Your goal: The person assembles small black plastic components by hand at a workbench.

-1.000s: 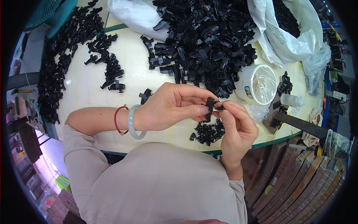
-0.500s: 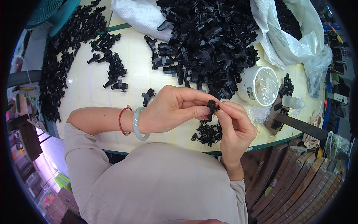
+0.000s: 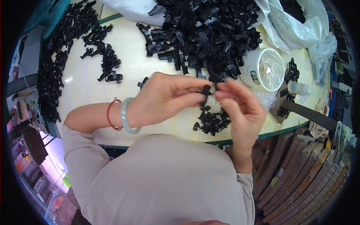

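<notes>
From where I stand, the person's left hand pinches a dark clip-like part between thumb and fingers, up off the pale table. The right hand is curled just beside it at three o'clock, blurred, and I can't tell whether those fingers grip anything. Around that part, a loose cluster of tiny black pieces lies at six o'clock, a big heap of black parts at twelve, and a white tub at two.
</notes>
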Demonstrator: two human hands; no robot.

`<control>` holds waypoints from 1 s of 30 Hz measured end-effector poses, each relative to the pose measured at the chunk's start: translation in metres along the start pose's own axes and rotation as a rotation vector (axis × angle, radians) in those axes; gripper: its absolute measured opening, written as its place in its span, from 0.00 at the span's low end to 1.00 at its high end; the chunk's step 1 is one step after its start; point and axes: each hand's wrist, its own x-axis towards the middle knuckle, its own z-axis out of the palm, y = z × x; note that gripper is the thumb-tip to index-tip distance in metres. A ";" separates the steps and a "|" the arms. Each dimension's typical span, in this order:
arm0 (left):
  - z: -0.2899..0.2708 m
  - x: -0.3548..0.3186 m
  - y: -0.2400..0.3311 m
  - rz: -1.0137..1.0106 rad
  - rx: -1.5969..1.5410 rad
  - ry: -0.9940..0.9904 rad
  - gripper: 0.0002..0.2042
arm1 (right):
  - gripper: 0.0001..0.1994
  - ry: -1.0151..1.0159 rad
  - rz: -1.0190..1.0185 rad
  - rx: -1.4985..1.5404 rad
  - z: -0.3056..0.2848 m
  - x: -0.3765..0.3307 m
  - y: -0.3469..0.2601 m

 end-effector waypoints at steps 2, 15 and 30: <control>-0.012 -0.008 -0.003 -0.026 0.253 0.054 0.13 | 0.09 0.090 -0.020 -0.109 -0.014 0.000 0.000; -0.044 -0.048 0.011 0.017 0.915 0.346 0.12 | 0.05 -0.252 -0.196 -0.926 -0.036 -0.008 0.010; -0.012 0.023 -0.009 0.971 1.406 -0.220 0.07 | 0.06 -0.103 0.143 0.579 -0.048 -0.018 0.031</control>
